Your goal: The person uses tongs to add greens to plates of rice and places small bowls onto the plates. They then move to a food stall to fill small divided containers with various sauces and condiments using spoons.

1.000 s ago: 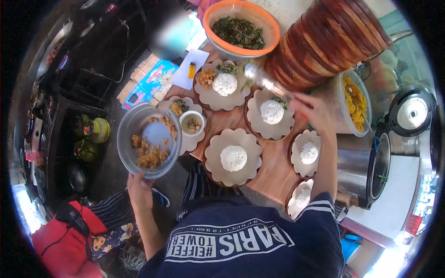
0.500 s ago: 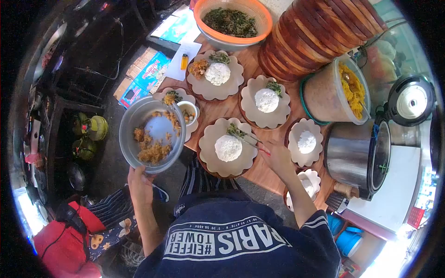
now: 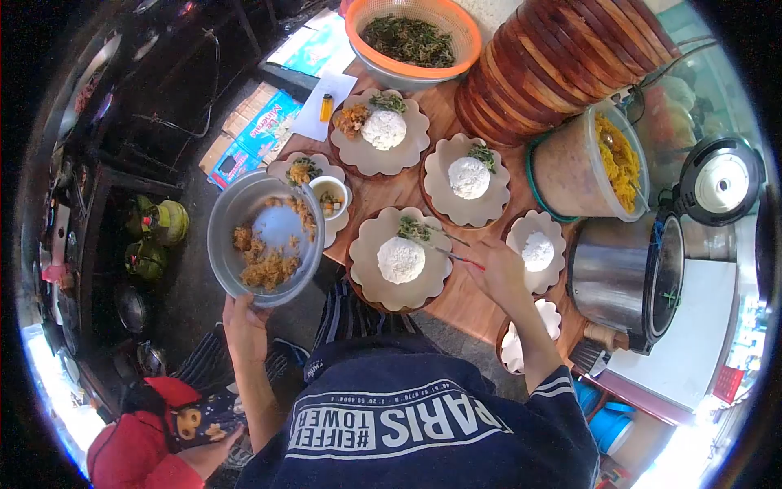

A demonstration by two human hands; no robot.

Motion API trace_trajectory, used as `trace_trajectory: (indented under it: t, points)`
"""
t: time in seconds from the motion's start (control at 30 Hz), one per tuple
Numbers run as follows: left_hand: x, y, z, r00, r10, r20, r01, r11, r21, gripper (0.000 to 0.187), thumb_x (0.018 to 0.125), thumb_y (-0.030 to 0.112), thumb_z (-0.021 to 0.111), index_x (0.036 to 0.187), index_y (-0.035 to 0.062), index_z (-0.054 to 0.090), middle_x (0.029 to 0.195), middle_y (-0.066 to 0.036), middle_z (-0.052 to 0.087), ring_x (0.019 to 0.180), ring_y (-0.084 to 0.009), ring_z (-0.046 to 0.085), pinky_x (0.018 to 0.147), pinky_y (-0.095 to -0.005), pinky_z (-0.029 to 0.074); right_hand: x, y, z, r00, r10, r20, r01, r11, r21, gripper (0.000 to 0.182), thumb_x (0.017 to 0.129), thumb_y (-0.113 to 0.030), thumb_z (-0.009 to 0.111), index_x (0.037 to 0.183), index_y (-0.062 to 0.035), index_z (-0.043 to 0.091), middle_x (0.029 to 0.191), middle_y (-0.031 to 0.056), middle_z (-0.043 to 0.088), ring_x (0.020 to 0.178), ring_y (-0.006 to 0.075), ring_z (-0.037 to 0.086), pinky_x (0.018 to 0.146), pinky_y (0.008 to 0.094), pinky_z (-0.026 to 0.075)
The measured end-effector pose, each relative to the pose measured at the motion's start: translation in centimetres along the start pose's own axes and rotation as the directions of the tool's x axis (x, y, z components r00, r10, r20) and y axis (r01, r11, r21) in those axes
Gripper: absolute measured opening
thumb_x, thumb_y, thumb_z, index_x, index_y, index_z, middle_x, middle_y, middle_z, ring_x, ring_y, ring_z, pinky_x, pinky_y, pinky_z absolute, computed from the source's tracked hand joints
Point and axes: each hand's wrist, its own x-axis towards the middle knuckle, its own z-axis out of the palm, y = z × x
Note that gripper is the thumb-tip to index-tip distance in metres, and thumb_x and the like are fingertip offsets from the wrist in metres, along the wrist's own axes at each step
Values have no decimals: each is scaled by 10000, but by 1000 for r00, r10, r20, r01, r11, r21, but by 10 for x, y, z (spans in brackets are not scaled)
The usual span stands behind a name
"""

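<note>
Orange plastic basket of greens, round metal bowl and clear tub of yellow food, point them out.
Orange plastic basket [image 3: 362,20]: head view, left rim.
Round metal bowl [image 3: 224,213]: head view, bare inner wall.
Clear tub of yellow food [image 3: 570,167]: head view, side wall.

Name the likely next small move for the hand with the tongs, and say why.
Probably reach back to the orange basket for more greens: the tongs in the right hand look empty, greens already lie on the near plate, and the plate beside it has only rice.
</note>
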Motion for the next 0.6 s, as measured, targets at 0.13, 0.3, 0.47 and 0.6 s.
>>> trace_trajectory:
  t: [0.13,0.3,0.47,0.6]
  points:
    - [2,-2,1,999,-15,-33,15,1000,4,354,887,100,487,1235,33,474,1151,-66,577,975,-147,595,723,-300,526,-3,10,-1,998,57,30,-59,997,50,323,744,-237,702,1035,-104,662,965,123,649,846,306,635,716,403,513]
    - [8,1,0,1000,-16,-4,16,1000,7,359,879,98,482,1230,29,476,1143,-66,577,969,-160,593,723,-316,519,-1,32,-6,988,132,81,-139,985,99,352,747,-233,703,1070,-98,668,885,126,656,803,304,635,700,396,505]
    - [15,8,7,1000,-8,-29,7,999,-35,366,864,100,495,1221,24,482,1137,-74,574,982,-178,577,746,-329,504,51,38,-83,973,213,84,-229,928,296,308,804,-265,681,1067,-104,676,902,147,665,765,314,636,685,412,499]
    - [23,16,10,999,1,-50,-3,999,-36,362,859,95,500,1215,31,487,1134,-71,573,960,-176,586,730,-315,508,151,28,-115,885,-35,-464,114,983,144,266,800,-257,686,1030,-123,689,903,146,665,767,318,634,667,411,494]
